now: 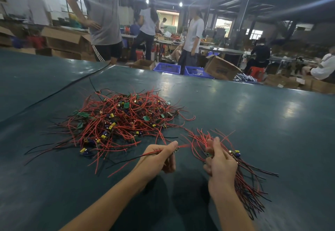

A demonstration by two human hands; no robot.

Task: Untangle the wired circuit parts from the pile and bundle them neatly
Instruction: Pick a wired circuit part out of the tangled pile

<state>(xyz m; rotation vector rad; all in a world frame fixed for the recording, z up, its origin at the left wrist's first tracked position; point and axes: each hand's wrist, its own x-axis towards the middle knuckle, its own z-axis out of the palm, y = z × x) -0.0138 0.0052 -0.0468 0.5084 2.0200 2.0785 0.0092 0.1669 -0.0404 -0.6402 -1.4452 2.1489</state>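
Left hand [159, 156] is pinching one wired circuit part [150, 153] between thumb and curled fingers, just on the near side of the pile [123, 120]. Its red and black leads are trailing toward the pile's near edge.

Right hand [220, 163] is gripping the bundle [248, 181] near-right of the pile, fingers wrapped round the board ends, wire tails fanning away from the pile over the surface [253, 114].

Risks I am weighing:
- The trailing leads are lying among the pile's loose strands, so a quick pull is likely snagging and dragging more parts along.
- I am suspecting a hard tug is straining a lead where it joins its board.
- The bundle's tails are splaying unevenly, so adding a part one-handed is risking a slipped grip.
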